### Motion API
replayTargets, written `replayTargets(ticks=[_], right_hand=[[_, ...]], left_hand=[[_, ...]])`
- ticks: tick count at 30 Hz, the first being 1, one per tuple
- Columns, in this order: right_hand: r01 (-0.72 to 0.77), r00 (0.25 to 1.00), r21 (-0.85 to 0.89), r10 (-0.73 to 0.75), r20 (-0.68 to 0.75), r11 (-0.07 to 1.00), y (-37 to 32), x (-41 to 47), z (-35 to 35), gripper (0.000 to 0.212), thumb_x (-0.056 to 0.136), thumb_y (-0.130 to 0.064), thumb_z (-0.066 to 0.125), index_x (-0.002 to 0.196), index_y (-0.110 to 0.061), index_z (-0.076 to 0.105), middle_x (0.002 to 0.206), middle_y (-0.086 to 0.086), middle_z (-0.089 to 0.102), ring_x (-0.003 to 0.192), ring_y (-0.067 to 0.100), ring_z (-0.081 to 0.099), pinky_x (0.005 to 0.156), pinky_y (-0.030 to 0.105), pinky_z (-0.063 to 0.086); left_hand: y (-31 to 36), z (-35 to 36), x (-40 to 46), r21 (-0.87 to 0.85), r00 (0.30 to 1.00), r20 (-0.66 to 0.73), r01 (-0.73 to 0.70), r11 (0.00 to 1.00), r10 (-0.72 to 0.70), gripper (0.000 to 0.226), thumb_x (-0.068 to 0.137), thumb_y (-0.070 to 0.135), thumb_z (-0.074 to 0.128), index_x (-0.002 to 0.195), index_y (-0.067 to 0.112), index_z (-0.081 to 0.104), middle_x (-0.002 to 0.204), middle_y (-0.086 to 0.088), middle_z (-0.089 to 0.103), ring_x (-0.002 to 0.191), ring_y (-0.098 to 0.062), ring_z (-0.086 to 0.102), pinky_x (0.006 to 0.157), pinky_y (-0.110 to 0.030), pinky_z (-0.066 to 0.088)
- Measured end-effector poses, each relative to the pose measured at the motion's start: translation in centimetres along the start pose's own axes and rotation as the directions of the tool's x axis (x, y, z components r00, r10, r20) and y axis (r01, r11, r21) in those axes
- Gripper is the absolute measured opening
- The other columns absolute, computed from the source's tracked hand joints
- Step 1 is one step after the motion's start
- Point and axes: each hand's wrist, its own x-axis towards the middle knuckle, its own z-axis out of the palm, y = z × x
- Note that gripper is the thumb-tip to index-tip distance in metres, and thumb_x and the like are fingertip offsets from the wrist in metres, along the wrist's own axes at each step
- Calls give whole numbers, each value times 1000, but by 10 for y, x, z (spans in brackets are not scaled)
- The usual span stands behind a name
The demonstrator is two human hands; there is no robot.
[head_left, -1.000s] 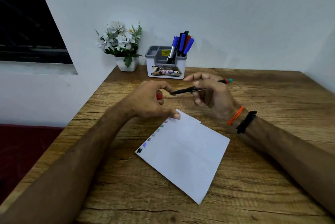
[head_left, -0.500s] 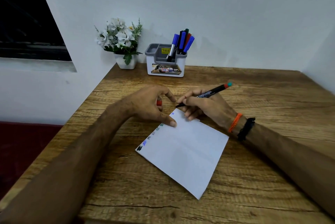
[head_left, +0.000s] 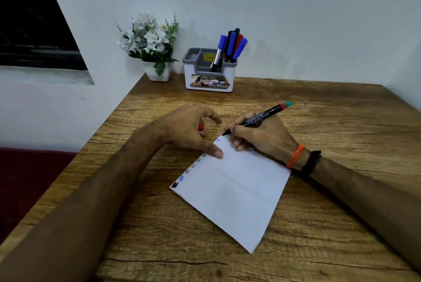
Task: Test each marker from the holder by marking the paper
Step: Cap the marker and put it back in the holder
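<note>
A white folded paper (head_left: 237, 188) lies on the wooden table, with several small colour marks along its left edge. My right hand (head_left: 262, 138) grips a black marker (head_left: 262, 117) with a red and teal end; its tip touches the paper's far corner. My left hand (head_left: 189, 129) holds a red cap (head_left: 201, 127) between its fingers while its thumb presses the paper's left edge. The white and grey holder (head_left: 209, 76) stands at the table's back with several blue, red and green markers (head_left: 230, 46) upright in it.
A white pot of white flowers (head_left: 150, 44) sits left of the holder against the wall. The table's left edge (head_left: 109, 122) runs diagonally, with a dark red surface below it. A dark window is at upper left.
My right hand swung the uncapped marker down from mid-air, and its tip now rests on the paper's far corner. My left hand kept the red cap and settled onto the paper's edge.
</note>
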Motion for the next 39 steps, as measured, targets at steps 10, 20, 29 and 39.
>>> replayTargets(ticks=[10, 20, 29, 39], right_hand=[[28, 1000, -57, -28, -5, 998, -1, -2, 2, 9, 86, -2, 66, 86, 3, 73, 68, 16, 73, 53, 18, 69, 53, 27, 59], [39, 999, -72, -39, 1, 997, -4, -4, 4, 9, 82, 5, 65, 85, 6, 74, 65, 15, 72, 50, 14, 67, 51, 24, 58], [39, 999, -61, -41, -23, 997, -2, -5, 4, 8, 84, 1, 67, 85, 5, 74, 65, 16, 72, 51, 15, 68, 52, 24, 58], [65, 997, -68, -67, -32, 996, 0, -4, 2, 9, 86, 0, 66, 84, 4, 73, 68, 19, 72, 53, 19, 68, 54, 27, 59]], left_hand=[[5, -1, -3, 10, 999, 36, 26, 1000, -26, 85, 63, 47, 83, 139, 26, 49, 102, 12, 48, 62, -8, 57, 70, -26, 45], [-1, 1, 0, 33, 1000, 4, 19, 999, -19, 87, 61, 51, 83, 138, 29, 49, 101, 15, 48, 53, 0, 42, 77, -22, 41], [2, 0, 0, 16, 999, 18, 37, 999, -37, 86, 63, 48, 83, 139, 29, 48, 102, 17, 45, 50, -1, 43, 69, -21, 39], [1, 1, 1, 12, 999, 34, 39, 999, -40, 87, 63, 50, 81, 140, 29, 47, 100, 10, 50, 53, -1, 42, 85, -28, 46]])
